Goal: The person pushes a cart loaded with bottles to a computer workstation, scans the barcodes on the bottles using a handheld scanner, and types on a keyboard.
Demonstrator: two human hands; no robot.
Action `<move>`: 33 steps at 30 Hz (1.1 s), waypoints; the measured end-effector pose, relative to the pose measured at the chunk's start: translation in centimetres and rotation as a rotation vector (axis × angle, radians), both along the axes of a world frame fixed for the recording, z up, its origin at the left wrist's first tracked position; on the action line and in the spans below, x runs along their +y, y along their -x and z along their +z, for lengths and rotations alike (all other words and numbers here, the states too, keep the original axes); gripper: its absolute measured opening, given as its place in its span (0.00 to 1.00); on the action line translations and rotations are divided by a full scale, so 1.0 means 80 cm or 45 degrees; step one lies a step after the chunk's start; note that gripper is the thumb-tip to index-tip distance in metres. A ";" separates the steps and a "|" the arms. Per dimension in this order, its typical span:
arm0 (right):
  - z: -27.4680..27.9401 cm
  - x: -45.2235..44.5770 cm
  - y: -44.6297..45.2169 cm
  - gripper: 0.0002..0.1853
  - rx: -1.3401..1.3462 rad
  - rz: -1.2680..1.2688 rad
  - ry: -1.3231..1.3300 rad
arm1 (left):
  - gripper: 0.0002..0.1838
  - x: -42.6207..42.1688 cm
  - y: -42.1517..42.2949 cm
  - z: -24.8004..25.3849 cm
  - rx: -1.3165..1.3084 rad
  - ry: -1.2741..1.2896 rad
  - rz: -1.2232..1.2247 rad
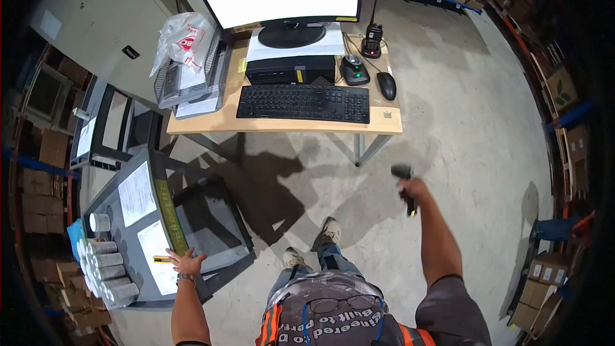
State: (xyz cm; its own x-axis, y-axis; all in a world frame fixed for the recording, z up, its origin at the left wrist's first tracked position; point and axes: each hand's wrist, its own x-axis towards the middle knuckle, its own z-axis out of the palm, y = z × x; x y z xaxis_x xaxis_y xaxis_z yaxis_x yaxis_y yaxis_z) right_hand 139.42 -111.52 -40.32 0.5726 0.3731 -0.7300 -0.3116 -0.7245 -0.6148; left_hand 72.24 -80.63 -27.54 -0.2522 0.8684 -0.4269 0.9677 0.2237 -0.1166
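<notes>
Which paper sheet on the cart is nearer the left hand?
The sheet beside the left hand, overlapped by the yellow item; the other sheet lies farther away.

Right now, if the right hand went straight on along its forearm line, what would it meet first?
Probably the wood-topped desk, front edge near the right corner, handheld scanner leading. Height's unclear; the right hand might pass above it.

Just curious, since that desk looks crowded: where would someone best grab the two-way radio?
Probably around the thick body of the radio, below its thin antenna, coming from the right. It stands upright near the right edge of the desk, while the green-lit device crowds its left and the mouse lies in front.
</notes>
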 end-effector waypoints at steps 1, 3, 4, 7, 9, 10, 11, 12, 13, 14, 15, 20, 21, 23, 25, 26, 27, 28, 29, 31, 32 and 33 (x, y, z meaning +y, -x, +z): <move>0.044 0.027 -0.021 0.13 0.032 -0.112 -0.207 | 0.38 0.000 0.003 -0.001 -0.010 -0.017 0.018; 0.144 0.082 -0.049 0.12 -0.168 -0.013 -0.108 | 0.38 0.001 0.002 0.002 -0.006 -0.013 0.029; 0.181 0.098 -0.056 0.11 -0.185 -0.015 -0.172 | 0.38 0.001 0.005 0.001 -0.012 -0.005 0.015; 0.235 0.131 -0.079 0.11 -0.183 0.009 -0.169 | 0.37 -0.002 0.006 0.002 -0.062 -0.026 0.016; 0.250 0.139 -0.082 0.11 -0.191 0.064 -0.163 | 0.37 -0.005 0.004 0.008 -0.110 -0.065 0.052; 0.255 0.141 -0.080 0.11 -0.230 0.102 -0.171 | 0.37 -0.007 0.002 0.012 -0.136 -0.068 0.026; 0.260 0.143 -0.076 0.12 -0.227 0.123 -0.148 | 0.37 -0.009 0.001 0.014 -0.163 -0.070 0.001; 0.245 0.142 -0.085 0.12 -0.201 0.150 -0.095 | 0.36 -0.010 0.003 0.011 -0.172 -0.082 -0.012; 0.243 0.141 -0.080 0.12 -0.202 0.149 -0.098 | 0.36 -0.012 0.005 0.009 -0.181 -0.096 0.026; 0.243 0.139 -0.075 0.13 -0.184 0.164 -0.076 | 0.36 -0.012 0.005 0.009 -0.159 -0.099 0.003; 0.248 0.140 -0.063 0.13 -0.195 0.175 -0.040 | 0.36 -0.013 0.003 0.009 -0.135 -0.098 -0.025; 0.234 0.132 -0.044 0.11 -0.146 0.167 -0.027 | 0.39 -0.025 0.004 0.020 -0.102 -0.090 -0.116; 0.230 0.133 -0.044 0.11 -0.147 0.157 -0.027 | 0.41 -0.025 0.006 0.020 -0.106 -0.090 -0.123; 0.226 0.129 -0.050 0.11 -0.215 0.053 -0.145 | 0.43 -0.027 0.006 0.018 -0.116 -0.077 -0.150; 0.238 0.127 -0.047 0.11 -0.229 0.035 -0.190 | 0.44 -0.030 0.001 0.021 -0.058 -0.088 -0.147; 0.242 0.126 -0.045 0.11 -0.267 0.031 -0.216 | 0.44 -0.032 -0.001 0.022 -0.042 -0.078 -0.136; 0.243 0.125 -0.046 0.10 -0.304 0.031 -0.244 | 0.44 -0.033 -0.008 0.021 -0.049 -0.080 -0.127; 0.226 0.121 -0.051 0.09 -0.320 0.059 -0.244 | 0.43 -0.035 -0.013 0.019 -0.007 -0.099 -0.088; 0.205 0.114 -0.050 0.08 -0.327 0.060 -0.271 | 0.43 -0.037 -0.017 0.019 0.039 -0.117 -0.044; 0.156 0.089 -0.029 0.08 -0.235 0.072 -0.291 | 0.42 -0.049 -0.052 0.022 0.118 -0.123 0.022; 0.118 0.067 -0.019 0.08 -0.174 0.131 -0.267 | 0.41 -0.053 -0.066 0.010 0.158 -0.196 0.030; 0.080 0.045 -0.001 0.08 -0.054 0.091 -0.210 | 0.40 -0.057 -0.076 -0.004 0.205 -0.261 0.035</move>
State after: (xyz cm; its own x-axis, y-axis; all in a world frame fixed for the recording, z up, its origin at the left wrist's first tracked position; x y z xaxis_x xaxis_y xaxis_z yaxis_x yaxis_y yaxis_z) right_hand 139.54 -107.92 -33.88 0.5690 0.5267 -0.6315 -0.2343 -0.6322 -0.7385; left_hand 78.29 -85.16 -27.83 -0.3276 0.9244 -0.1951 0.9334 0.2848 -0.2182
